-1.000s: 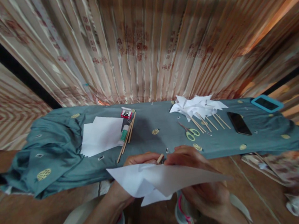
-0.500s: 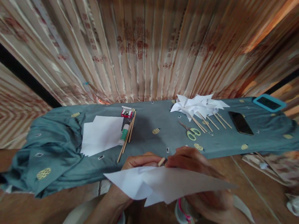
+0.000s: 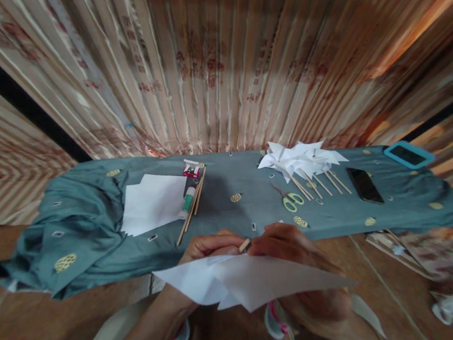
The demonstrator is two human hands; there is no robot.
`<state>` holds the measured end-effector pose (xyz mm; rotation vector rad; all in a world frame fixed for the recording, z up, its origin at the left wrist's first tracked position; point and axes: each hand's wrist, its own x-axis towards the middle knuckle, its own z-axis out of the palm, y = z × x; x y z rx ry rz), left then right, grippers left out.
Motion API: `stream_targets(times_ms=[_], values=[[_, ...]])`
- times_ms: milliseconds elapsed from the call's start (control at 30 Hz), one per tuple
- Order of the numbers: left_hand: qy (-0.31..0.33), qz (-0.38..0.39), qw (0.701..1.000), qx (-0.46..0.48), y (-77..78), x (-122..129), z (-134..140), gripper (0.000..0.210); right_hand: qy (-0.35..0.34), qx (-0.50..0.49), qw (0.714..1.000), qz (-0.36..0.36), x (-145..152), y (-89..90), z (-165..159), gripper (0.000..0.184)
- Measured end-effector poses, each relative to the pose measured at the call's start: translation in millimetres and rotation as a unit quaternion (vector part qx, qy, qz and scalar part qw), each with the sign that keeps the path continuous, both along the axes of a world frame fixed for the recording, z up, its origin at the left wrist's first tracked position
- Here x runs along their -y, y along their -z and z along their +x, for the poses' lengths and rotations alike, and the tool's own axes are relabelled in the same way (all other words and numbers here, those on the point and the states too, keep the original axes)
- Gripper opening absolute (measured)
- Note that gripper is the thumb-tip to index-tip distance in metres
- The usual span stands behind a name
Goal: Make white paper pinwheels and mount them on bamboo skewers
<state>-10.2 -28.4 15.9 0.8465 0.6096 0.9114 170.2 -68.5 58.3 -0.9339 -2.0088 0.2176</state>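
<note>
Left hand: the left hand is seen at the near edge of the table, fingers curled narrow and pinched on the wooden stick, whose tip shows between the two hands.
Right hand: the right hand is set just right of the left, thumb and fingers closed on the folded white paper; much of the palm is hidden beneath the sheet.
Folded paper: it is held low and near, over the lap, with a pointed flap spread out to the right and another to the left.
Containers: no open container is shown; a small red and white box lies far on the table, its contents not to be told.
Beside the box: a glue tube and a bundle of spare sticks are laid touching, just right of the loose white sheets.
Right half: finished paper pinwheels are heaped at the far edge, green-handled scissors near them, a black phone further right, a blue-cased tablet at the far right end.
Edges: the teal cloth is draped over the left end and bunched there.
Open room: a bare stretch of cloth is left in the middle, between the sticks and the scissors, directly beyond the hands.
</note>
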Motion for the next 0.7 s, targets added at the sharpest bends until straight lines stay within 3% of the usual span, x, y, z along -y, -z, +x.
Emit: stream_targets(times_ms=[500, 700], values=[[-0.027, 0.052, 0.996, -0.068, 2.4, -0.4, -3.3, 0.015, 0.011, -0.051, 0.998, -0.028, -0.8, 3.2, -5.1, 0.023], [-0.060, 0.092, 0.986, -0.128, -1.2, -6.0, -10.0, 0.013, 0.059, -0.148, 0.979, -0.127, -8.5, 18.1, -10.9, 0.020]])
